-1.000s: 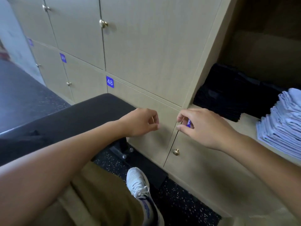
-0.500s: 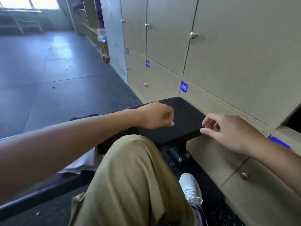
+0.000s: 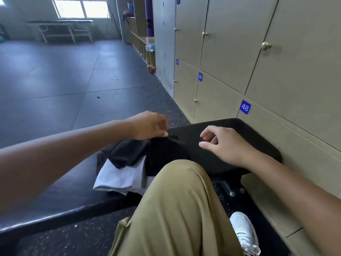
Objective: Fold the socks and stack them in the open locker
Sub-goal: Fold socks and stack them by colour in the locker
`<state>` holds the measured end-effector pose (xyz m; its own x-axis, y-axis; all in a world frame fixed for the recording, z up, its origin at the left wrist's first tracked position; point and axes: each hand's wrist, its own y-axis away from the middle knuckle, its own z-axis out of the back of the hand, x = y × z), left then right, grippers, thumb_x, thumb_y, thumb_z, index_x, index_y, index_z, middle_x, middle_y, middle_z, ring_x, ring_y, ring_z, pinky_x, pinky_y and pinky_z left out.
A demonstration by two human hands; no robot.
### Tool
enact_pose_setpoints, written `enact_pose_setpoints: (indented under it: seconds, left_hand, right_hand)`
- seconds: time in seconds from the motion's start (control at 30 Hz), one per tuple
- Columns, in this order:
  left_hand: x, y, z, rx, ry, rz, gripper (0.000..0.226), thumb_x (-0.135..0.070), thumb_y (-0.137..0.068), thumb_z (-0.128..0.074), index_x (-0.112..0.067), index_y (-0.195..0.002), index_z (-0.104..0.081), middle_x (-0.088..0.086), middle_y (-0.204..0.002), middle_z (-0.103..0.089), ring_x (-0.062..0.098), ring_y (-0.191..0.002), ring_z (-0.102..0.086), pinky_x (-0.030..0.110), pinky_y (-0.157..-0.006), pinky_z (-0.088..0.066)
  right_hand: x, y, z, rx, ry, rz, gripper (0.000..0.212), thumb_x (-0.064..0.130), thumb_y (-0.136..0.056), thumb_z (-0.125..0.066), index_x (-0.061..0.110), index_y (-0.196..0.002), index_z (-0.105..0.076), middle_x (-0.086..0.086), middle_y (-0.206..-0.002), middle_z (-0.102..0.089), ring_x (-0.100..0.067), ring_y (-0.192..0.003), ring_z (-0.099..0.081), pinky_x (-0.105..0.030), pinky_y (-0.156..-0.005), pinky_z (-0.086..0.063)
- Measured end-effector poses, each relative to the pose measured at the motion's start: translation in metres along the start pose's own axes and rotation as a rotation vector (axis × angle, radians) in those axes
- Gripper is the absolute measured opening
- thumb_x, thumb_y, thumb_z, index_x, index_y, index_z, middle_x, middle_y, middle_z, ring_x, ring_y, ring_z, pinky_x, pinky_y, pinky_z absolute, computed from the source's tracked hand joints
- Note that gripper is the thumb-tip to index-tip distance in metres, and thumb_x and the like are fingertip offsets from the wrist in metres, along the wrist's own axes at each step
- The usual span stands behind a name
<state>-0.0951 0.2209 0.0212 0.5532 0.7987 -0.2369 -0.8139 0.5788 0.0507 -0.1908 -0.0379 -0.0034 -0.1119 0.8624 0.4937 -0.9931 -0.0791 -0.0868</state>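
A loose pile of socks lies on the black bench [image 3: 239, 130] just left of my raised knee. A black sock [image 3: 127, 154] is draped over white socks [image 3: 120, 178], and another black sock [image 3: 162, 152] is spread flat beside them, hard to tell from the dark seat. My left hand [image 3: 147, 124] is over the pile with curled fingers, its thumb and fingertips pinching the top edge of the flat black sock. My right hand [image 3: 223, 143] hovers over the bench to the right, fingers loosely curled and holding nothing. The open locker is out of view.
Closed beige lockers [image 3: 221, 97] numbered 48 and 49 run along the right, right behind the bench. My knee in khaki trousers [image 3: 177, 204] hides the bench's near edge. My white shoe [image 3: 243, 231] rests on the dark speckled floor [image 3: 73, 89].
My view has swung left, away from the open locker with its stacked socks, to the bench. Both hands have travelled with it, and the left one has reached the sock pile.
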Motion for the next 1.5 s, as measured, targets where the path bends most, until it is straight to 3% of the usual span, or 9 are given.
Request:
enact_pose_setpoints:
  seconds: [0.13,0.27,0.53,0.9,1.0,1.13,1.27,1.4,1.5]
  left_hand:
    - [0.017,0.005,-0.008,0.022,0.037,0.024,0.022,-0.041,-0.096,-0.067,-0.024,-0.109,-0.069,-0.011,-0.1,-0.066,0.01,-0.092,-0.061,0.026,-0.08,-0.042]
    - [0.024,0.003,-0.014,0.02,0.095,0.001,0.009,-0.036,-0.091,-0.074,-0.029,-0.092,-0.069,-0.016,-0.086,-0.066,-0.003,-0.079,-0.058,0.024,-0.076,-0.042]
    - [0.005,-0.003,0.01,-0.11,0.217,-0.107,0.017,-0.029,-0.097,-0.069,-0.03,-0.081,-0.061,-0.01,-0.081,-0.066,0.002,-0.075,-0.06,0.021,-0.074,-0.045]
    - [-0.033,-0.005,0.027,-0.114,0.958,-0.036,0.012,-0.016,-0.102,-0.06,-0.021,-0.095,-0.069,-0.008,-0.086,-0.076,0.008,-0.085,-0.073,0.021,-0.071,-0.057]
    - [-0.036,-0.012,0.018,-0.265,0.845,0.05,0.008,-0.018,-0.097,-0.069,-0.023,-0.094,-0.063,-0.001,-0.098,-0.072,0.025,-0.093,-0.073,0.036,-0.08,-0.061]
    - [-0.057,-0.002,0.006,-0.482,0.601,-0.082,0.024,-0.028,-0.09,-0.077,-0.034,-0.098,-0.055,-0.013,-0.108,-0.063,0.008,-0.093,-0.067,0.025,-0.08,-0.053]
    - [-0.089,0.017,-0.009,-0.398,0.518,-0.296,0.026,-0.035,-0.085,-0.081,-0.028,-0.103,-0.063,-0.011,-0.107,-0.062,0.011,-0.102,-0.061,0.028,-0.086,-0.051]
    - [-0.113,0.022,-0.02,-0.314,0.551,-0.34,0.047,-0.043,-0.075,-0.088,-0.029,-0.112,-0.061,-0.011,-0.114,-0.058,0.011,-0.11,-0.058,0.029,-0.093,-0.049]
    - [-0.126,0.019,-0.024,-0.374,0.584,-0.326,0.052,-0.039,-0.073,-0.09,-0.03,-0.114,-0.058,-0.012,-0.116,-0.057,0.011,-0.108,-0.059,0.03,-0.091,-0.05]
  right_hand:
    - [0.002,-0.017,-0.02,0.066,-0.135,-0.027,0.031,0.041,-0.092,-0.07,0.028,-0.12,-0.065,0.014,-0.11,-0.065,-0.004,-0.091,-0.063,-0.027,-0.086,-0.05]
    - [0.003,-0.025,-0.033,0.114,-0.252,-0.057,0.033,0.042,-0.09,-0.072,0.028,-0.119,-0.068,0.015,-0.106,-0.068,-0.005,-0.093,-0.064,-0.02,-0.077,-0.047]
    - [0.014,-0.032,-0.034,0.087,-0.47,-0.056,0.034,0.04,-0.09,-0.074,0.029,-0.12,-0.066,0.01,-0.117,-0.065,-0.009,-0.108,-0.064,-0.031,-0.092,-0.054]
    - [0.024,-0.016,0.001,0.052,-1.236,-0.151,0.04,0.009,-0.092,-0.07,0.0,-0.128,-0.056,-0.016,-0.118,-0.072,-0.024,-0.109,-0.072,-0.035,-0.088,-0.06]
    - [0.026,-0.011,0.009,-0.064,-1.265,-0.22,0.034,0.004,-0.091,-0.07,0.002,-0.123,-0.058,-0.012,-0.107,-0.076,-0.022,-0.101,-0.074,-0.034,-0.081,-0.062]
    - [0.022,-0.005,0.018,-0.156,-1.359,-0.303,0.031,0.003,-0.091,-0.07,-0.001,-0.12,-0.06,-0.019,-0.113,-0.074,-0.024,-0.097,-0.075,-0.035,-0.079,-0.062]
    - [0.018,0.003,0.036,-0.191,-1.489,-0.361,0.024,0.002,-0.096,-0.062,-0.005,-0.119,-0.062,-0.015,-0.097,-0.075,-0.017,-0.077,-0.075,-0.024,-0.064,-0.059]
    - [0.014,0.014,0.051,-0.208,-1.527,-0.403,0.025,0.005,-0.098,-0.059,-0.004,-0.121,-0.065,-0.017,-0.11,-0.073,-0.018,-0.082,-0.072,-0.024,-0.077,-0.061]
    - [0.014,0.024,0.062,-0.261,-1.603,-0.403,0.014,0.006,-0.1,-0.057,0.0,-0.108,-0.067,-0.013,-0.097,-0.072,-0.017,-0.078,-0.071,-0.024,-0.082,-0.059]
